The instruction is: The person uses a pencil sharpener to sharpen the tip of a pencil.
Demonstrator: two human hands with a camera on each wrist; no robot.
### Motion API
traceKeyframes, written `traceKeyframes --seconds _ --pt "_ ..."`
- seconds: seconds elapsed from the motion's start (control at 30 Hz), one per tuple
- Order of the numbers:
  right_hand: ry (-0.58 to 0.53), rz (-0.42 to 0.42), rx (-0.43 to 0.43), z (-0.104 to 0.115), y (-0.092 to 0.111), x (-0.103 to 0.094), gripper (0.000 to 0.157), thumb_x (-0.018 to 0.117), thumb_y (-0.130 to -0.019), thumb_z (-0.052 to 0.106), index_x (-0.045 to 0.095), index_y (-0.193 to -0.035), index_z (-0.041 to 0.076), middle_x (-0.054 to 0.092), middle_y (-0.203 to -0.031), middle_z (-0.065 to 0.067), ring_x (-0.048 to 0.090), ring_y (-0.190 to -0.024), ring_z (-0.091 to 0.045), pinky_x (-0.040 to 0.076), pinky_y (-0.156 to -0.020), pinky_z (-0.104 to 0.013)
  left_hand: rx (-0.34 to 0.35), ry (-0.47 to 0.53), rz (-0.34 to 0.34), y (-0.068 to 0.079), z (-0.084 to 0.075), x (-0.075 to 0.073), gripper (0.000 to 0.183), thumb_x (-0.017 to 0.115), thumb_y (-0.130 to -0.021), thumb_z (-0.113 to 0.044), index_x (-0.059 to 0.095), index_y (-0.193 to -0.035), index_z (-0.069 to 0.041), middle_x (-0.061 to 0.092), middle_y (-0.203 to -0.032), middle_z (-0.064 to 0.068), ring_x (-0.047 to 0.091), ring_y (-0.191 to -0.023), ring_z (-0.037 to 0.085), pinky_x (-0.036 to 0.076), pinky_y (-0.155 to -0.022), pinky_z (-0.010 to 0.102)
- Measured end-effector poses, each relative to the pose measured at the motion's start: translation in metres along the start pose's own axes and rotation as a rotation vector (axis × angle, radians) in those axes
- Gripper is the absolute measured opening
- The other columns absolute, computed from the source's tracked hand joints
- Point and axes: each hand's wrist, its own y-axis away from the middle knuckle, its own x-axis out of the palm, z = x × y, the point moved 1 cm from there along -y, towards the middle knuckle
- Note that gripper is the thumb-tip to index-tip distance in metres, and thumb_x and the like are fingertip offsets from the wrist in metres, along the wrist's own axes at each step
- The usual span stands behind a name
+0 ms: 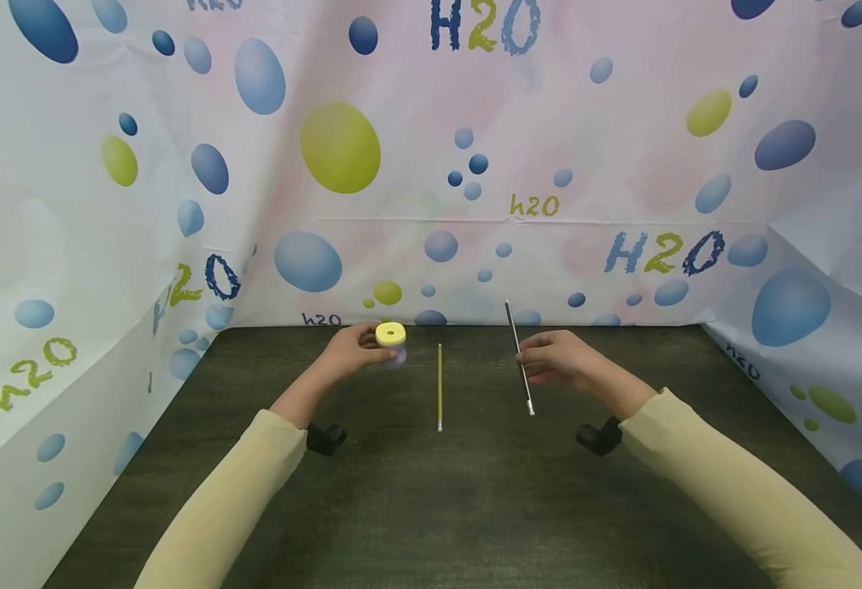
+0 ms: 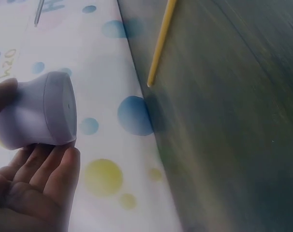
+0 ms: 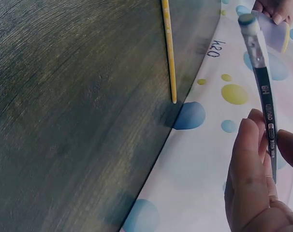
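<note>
Bubble-printed cloth [image 1: 622, 164] backs a dark table [image 1: 438, 507] bearing an unheld yellow pencil [image 1: 440, 388]. Left of it, the left hand [image 1: 350, 353] grips a yellow-topped container [image 1: 391, 337]; right, the right hand [image 1: 562, 358] pinches a black pencil [image 1: 523, 372]. Both seem lifted.

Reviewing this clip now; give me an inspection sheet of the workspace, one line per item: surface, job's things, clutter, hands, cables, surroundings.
Surface: dark table; a yellow pencil lies on it between the hands.
Job's things: lilac container with a yellow top; dark pencil marked HB, eraser end towards the person. Both are held up.
Clutter: nothing seen.
Hands: left hand grips the container; right hand pinches the dark pencil.
Cables: nothing seen.
Surroundings: creased white sheet behind the table and at both sides, printed with blue and green bubbles and H2O lettering.
</note>
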Motion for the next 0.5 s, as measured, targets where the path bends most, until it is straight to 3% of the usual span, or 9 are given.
traceKeyframes --seconds 0.23,0.5 --pt "0.007 0.008 -0.035 0.004 0.01 -0.005 0.054 0.054 -0.106 0.017 0.039 -0.149 -0.012 0.061 -0.138 -0.027 0.07 -0.116 -0.024 0.057 -0.102 -0.042 0.018 0.026 -0.01 0.006 -0.006 -0.001 0.064 0.067 -0.098 -0.019 0.04 -0.152 0.004 0.048 -0.153 0.029 0.047 -0.144 0.044 0.045 -0.115 0.054" --pt "0.049 0.025 -0.09 0.006 0.023 -0.007 0.054 0.052 -0.107 0.016 0.037 -0.149 -0.014 0.072 -0.127 -0.019 0.072 -0.116 -0.024 0.051 -0.108 -0.052 0.059 0.017 -0.043 0.02 -0.015 -0.001 0.061 0.067 -0.098 -0.019 0.043 -0.148 0.005 0.051 -0.149 0.03 0.05 -0.141 0.044 0.047 -0.113 0.054"
